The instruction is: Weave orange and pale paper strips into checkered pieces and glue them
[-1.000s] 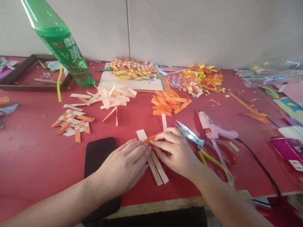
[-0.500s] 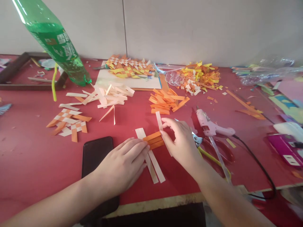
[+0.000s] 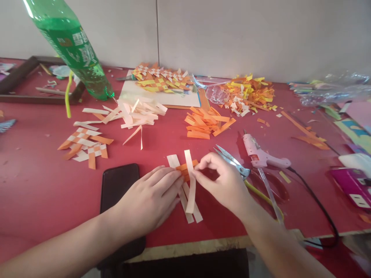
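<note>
My left hand lies over crossed paper strips on the table, its fingers together, pinning down their left part. From under its fingertips the orange strips stick out to the right, and white strips run beneath towards me. With thumb and forefinger my right hand pinches a loose white paper strip near its middle. That strip stands slanted across the orange ones. Beside the right hand lie scissors with silver blades, partly spread. A black phone lies by the left hand, partly under the forearm.
Loose white strips and orange strips lie in piles. Woven pieces lie at left. A green bottle leans by a dark frame. At right are a pink glue gun with a cord and a magenta box.
My right hand has brought the white strip leftward, from the right end of the orange strips to across them. The left hand keeps its place on the crossed strips.
</note>
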A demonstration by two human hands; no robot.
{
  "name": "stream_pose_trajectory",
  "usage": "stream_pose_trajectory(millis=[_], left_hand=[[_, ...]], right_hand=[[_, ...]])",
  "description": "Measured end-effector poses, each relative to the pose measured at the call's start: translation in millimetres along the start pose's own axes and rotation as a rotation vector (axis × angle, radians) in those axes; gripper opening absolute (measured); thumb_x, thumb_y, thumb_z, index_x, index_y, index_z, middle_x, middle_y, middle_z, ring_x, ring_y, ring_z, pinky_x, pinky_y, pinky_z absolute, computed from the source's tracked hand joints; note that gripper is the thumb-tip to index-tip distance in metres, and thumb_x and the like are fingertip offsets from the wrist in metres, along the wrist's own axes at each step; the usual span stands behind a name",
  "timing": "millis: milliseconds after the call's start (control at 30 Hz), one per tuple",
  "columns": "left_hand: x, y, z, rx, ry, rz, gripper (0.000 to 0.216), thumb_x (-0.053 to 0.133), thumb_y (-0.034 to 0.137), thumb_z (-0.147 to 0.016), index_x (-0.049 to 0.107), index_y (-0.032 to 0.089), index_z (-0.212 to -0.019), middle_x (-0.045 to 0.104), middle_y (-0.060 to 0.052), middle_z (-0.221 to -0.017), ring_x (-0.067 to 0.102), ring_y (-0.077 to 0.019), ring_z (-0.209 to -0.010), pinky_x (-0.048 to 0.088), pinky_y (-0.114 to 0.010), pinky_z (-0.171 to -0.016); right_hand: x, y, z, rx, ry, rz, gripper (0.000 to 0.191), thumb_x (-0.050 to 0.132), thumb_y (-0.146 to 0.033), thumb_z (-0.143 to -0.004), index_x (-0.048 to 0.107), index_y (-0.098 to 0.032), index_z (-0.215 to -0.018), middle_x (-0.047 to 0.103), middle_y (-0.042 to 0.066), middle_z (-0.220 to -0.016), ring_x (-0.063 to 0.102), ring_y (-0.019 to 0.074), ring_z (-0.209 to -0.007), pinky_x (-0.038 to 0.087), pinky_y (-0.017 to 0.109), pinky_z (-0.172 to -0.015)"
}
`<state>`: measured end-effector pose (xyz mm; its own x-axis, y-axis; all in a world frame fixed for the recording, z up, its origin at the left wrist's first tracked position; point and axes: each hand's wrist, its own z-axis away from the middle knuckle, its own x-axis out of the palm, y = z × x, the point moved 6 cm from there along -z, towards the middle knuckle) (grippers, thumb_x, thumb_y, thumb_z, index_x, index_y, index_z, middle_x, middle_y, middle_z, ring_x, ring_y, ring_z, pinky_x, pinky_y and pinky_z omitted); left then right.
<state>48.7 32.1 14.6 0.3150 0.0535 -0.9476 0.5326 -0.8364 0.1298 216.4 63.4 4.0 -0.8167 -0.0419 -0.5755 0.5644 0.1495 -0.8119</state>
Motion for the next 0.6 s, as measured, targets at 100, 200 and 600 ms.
stream_pose_trajectory(millis=[100,200,600], left_hand=[[-1,0,-1,-0.007,0.002,0.001,0.033,0.048,0.021,-0.096,0.067,0.007,-0.119,0.068,-0.015,-0.117,0.064,-0.0287,-0.108,0.057,-0.044,-0.096],[0,-1,-2,-0.011,-0.004,0.009,0.033,0.048,0.021,-0.096,0.066,0.007,-0.12,0.068,-0.015,-0.118,0.064,-0.0286,-0.108,0.057,-0.044,-0.096],[1,-1,-2,-0.021,-0.016,0.02,0.032,0.048,0.022,-0.096,0.066,0.007,-0.119,0.067,-0.014,-0.119,0.064,-0.0278,-0.107,0.056,-0.043,-0.096]], right_hand=[[7,-7,-1,-0.136,-0.017,0.21,0.014,0.064,-0.012,-0.083,0.055,-0.022,-0.079,0.065,-0.001,-0.078,0.062,0.0141,-0.076,0.05,0.028,-0.07],[9,-12,-2,-0.242,-0.024,0.299,0.011,0.063,-0.012,-0.086,0.062,-0.022,-0.08,0.066,0.001,-0.082,0.06,0.0163,-0.081,0.051,0.031,-0.074],[11,-15,-1,-0.397,-0.119,0.354,0.023,0.057,-0.018,-0.093,0.073,-0.024,-0.109,0.073,0.003,-0.109,0.06,0.021,-0.103,0.051,0.042,-0.092]])
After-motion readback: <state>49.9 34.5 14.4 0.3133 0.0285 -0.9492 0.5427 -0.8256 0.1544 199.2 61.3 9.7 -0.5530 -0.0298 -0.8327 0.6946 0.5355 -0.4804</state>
